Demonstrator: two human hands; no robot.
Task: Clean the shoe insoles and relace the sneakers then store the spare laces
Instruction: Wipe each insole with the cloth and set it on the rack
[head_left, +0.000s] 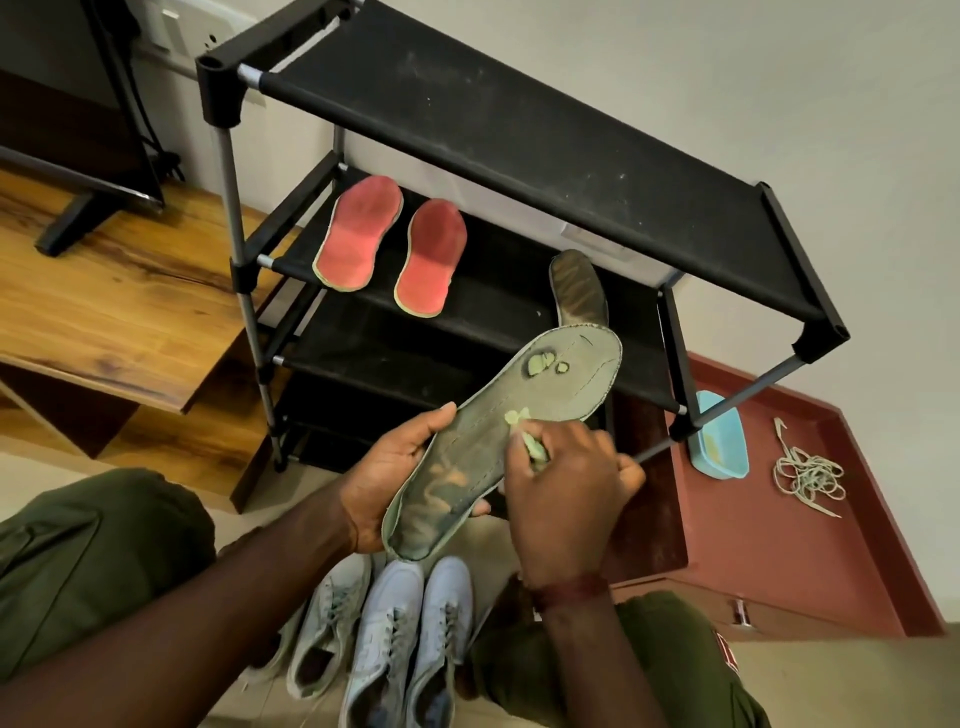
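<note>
Worn insole (571, 374): grey-green, held in air in front of shoe rack (519, 135), toe end up and to right.
Left hand (395, 467): fingers and thumb curled round heel half of insole.
Right hand (561, 478): fingers pinch small pale green pad (536, 451), pressed on insole middle.
Red insoles (358, 234): pair, flat on second shelf.
Dark insole (579, 288): same shelf, right part.
Sneakers (384, 639): floor, between knees.
Laces (808, 475): loose tangle on red cabinet top, near blue tub (719, 441).
</note>
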